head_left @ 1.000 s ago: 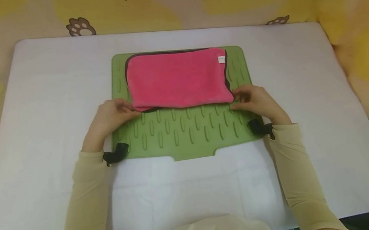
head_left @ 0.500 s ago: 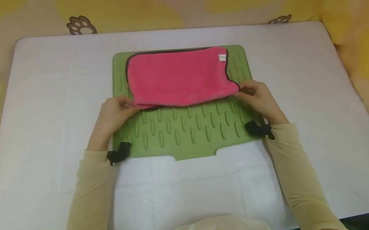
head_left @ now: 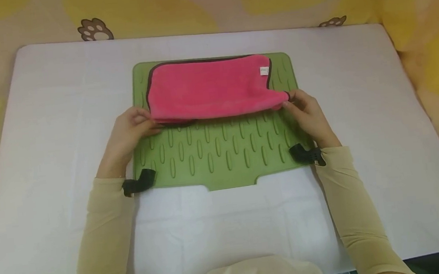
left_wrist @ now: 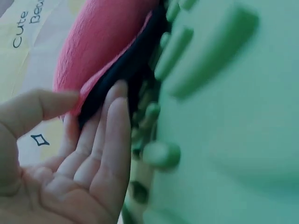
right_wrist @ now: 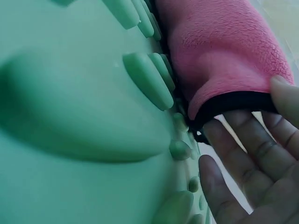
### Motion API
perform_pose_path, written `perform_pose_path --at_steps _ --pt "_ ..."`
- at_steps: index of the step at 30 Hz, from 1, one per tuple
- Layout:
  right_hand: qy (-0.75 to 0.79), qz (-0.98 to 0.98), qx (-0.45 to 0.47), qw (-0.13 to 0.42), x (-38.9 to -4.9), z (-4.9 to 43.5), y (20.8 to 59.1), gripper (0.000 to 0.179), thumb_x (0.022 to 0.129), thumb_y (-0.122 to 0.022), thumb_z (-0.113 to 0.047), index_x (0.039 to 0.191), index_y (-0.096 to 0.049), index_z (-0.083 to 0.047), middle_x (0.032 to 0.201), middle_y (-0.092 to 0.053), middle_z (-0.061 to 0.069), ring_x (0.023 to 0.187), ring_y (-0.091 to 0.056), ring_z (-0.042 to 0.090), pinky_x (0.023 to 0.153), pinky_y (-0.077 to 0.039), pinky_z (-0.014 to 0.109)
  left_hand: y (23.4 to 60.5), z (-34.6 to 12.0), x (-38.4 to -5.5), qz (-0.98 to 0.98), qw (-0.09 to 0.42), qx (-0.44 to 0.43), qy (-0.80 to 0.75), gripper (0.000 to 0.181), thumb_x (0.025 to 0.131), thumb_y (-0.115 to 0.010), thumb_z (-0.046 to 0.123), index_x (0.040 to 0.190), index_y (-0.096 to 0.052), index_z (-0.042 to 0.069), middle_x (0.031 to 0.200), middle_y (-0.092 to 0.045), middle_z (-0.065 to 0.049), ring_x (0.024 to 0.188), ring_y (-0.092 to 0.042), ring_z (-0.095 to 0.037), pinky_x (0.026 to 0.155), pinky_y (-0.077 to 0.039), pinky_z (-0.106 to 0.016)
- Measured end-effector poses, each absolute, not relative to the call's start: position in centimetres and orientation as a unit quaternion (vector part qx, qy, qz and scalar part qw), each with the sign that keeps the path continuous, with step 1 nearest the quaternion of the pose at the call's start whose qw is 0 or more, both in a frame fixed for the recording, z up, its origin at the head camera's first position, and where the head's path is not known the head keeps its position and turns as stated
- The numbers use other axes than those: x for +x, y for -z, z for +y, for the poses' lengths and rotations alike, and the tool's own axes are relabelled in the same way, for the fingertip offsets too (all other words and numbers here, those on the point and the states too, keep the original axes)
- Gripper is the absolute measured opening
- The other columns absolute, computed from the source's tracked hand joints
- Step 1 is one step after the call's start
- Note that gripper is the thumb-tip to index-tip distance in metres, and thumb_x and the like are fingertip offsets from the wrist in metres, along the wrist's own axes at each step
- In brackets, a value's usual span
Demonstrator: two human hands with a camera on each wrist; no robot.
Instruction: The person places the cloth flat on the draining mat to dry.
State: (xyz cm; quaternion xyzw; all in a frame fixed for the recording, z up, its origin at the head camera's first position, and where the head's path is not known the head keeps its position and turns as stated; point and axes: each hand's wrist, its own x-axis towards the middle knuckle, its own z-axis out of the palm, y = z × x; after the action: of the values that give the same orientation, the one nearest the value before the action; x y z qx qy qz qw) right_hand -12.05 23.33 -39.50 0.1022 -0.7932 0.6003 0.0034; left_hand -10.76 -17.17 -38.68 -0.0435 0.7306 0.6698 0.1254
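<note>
A folded pink towel (head_left: pixel 207 87) with dark edging and a small white label lies on the far part of a ribbed green mat (head_left: pixel 217 159). My left hand (head_left: pixel 126 135) pinches its near left corner; in the left wrist view the thumb is against the pink cloth (left_wrist: pixel 100 42) and the fingers lie along the dark edging. At the near right corner, my right hand (head_left: pixel 310 117) grips the towel, thumb on top and fingers underneath, as the right wrist view shows on the pink cloth (right_wrist: pixel 224 51). That corner sticks out to the right. The near edge appears raised off the mat.
The mat lies on a white-covered table (head_left: pixel 228 228), its tab toward the person. Black wrist straps (head_left: pixel 140 183) sit at both cuffs. A yellow patterned cloth (head_left: pixel 199 6) with paw prints borders the far and right sides.
Both hands have moved away from the person, taking the towel's near edge along. The right corner has been drawn out to the right and up; the left corner has shifted slightly left.
</note>
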Motion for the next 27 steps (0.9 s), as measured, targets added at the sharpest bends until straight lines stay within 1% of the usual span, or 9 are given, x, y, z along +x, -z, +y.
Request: perform_pose_path --at_steps 2,6,8,10,14,16,21,25,27 --pt "-0.603 -0.791 0.099 0.012 -12.0 23.2 39.4 0.004 0.094 -0.053 0.001 0.093 -0.057 0.000 0.087 -0.063 -0.010 0.085 -0.056 0.008 0.078 -0.044 0.020 38.7 -17.1 -10.8 0.710 0.121 -0.046 -0.692 0.012 0.089 -0.051 -0.006 0.096 -0.045 0.001 0.085 -0.065 0.001 0.071 -0.066 -0.010 0.071 -0.054 -0.021" --pt "-0.601 -0.794 0.089 0.024 -12.1 23.2 39.3 0.008 0.096 -0.049 0.000 0.093 -0.052 0.007 0.079 -0.059 -0.009 0.074 -0.051 0.007 0.068 -0.041 0.019 38.6 -17.1 -10.8 0.698 0.108 -0.058 -0.705 0.017 0.089 -0.050 -0.006 0.101 -0.042 0.003 0.083 -0.064 0.002 0.069 -0.065 -0.010 0.069 -0.054 -0.021" --pt "-0.599 -0.796 0.084 0.032 -12.2 23.1 39.3 0.008 0.097 -0.047 -0.001 0.091 -0.051 0.004 0.076 -0.056 -0.008 0.070 -0.047 0.007 0.064 -0.038 0.020 38.6 -17.2 -10.7 0.688 0.103 -0.064 -0.716 0.020 0.089 -0.051 -0.006 0.104 -0.041 0.003 0.084 -0.064 0.000 0.070 -0.064 -0.011 0.069 -0.054 -0.021" --pt "-0.598 -0.797 0.080 0.041 -12.3 23.2 39.4 0.009 0.097 -0.046 -0.002 0.090 -0.051 -0.001 0.074 -0.053 -0.008 0.069 -0.045 0.008 0.064 -0.037 0.021 38.5 -17.3 -10.7 0.675 0.098 -0.068 -0.728 0.022 0.090 -0.051 -0.005 0.108 -0.041 0.004 0.085 -0.065 -0.001 0.071 -0.065 -0.012 0.070 -0.053 -0.021" --pt "-0.620 -0.780 0.074 0.045 -12.3 23.2 39.4 0.012 0.098 -0.045 -0.004 0.090 -0.051 -0.010 0.071 -0.053 -0.007 0.068 -0.047 0.006 0.064 -0.038 0.020 38.5 -17.2 -10.8 0.668 0.095 -0.069 -0.735 0.023 0.092 -0.048 -0.003 0.110 -0.040 0.007 0.084 -0.065 0.002 0.073 -0.063 -0.010 0.071 -0.052 -0.019" --pt "-0.635 -0.769 0.070 0.039 -12.3 23.3 39.4 0.012 0.099 -0.045 -0.006 0.090 -0.050 -0.012 0.066 -0.053 -0.007 0.064 -0.048 0.004 0.059 -0.038 0.019 38.5 -17.1 -10.9 0.670 0.095 -0.070 -0.733 0.022 0.092 -0.046 -0.003 0.110 -0.040 0.008 0.081 -0.064 0.004 0.072 -0.062 -0.008 0.070 -0.052 -0.019" --pt "-0.667 -0.743 0.056 -0.003 -12.0 23.4 39.3 0.009 0.100 -0.045 -0.014 0.091 -0.047 -0.014 0.060 -0.054 -0.002 0.054 -0.050 0.005 0.048 -0.039 0.019 38.6 -17.0 -10.9 0.663 0.106 -0.071 -0.738 0.021 0.092 -0.046 -0.002 0.108 -0.042 0.011 0.078 -0.062 0.005 0.067 -0.058 -0.006 0.060 -0.050 -0.018" --pt "-0.658 -0.750 0.035 -0.059 -11.9 23.8 39.0 0.011 0.099 -0.048 -0.018 0.092 -0.048 -0.010 0.064 -0.057 -0.002 0.057 -0.052 0.006 0.051 -0.042 0.019 38.8 -17.3 -10.9 0.710 0.141 -0.051 -0.688 0.022 0.094 -0.051 0.006 0.113 -0.039 0.010 0.081 -0.061 0.005 0.064 -0.057 -0.007 0.056 -0.050 -0.020" --pt "-0.631 -0.769 0.029 -0.104 -11.9 24.3 38.7 0.013 0.099 -0.050 -0.020 0.098 -0.051 -0.006 0.069 -0.059 -0.003 0.059 -0.054 0.007 0.054 -0.045 0.020 38.8 -17.5 -10.8 0.739 0.171 -0.039 -0.651 0.031 0.094 -0.054 0.011 0.119 -0.036 0.006 0.083 -0.062 0.004 0.064 -0.058 -0.008 0.057 -0.052 -0.022"
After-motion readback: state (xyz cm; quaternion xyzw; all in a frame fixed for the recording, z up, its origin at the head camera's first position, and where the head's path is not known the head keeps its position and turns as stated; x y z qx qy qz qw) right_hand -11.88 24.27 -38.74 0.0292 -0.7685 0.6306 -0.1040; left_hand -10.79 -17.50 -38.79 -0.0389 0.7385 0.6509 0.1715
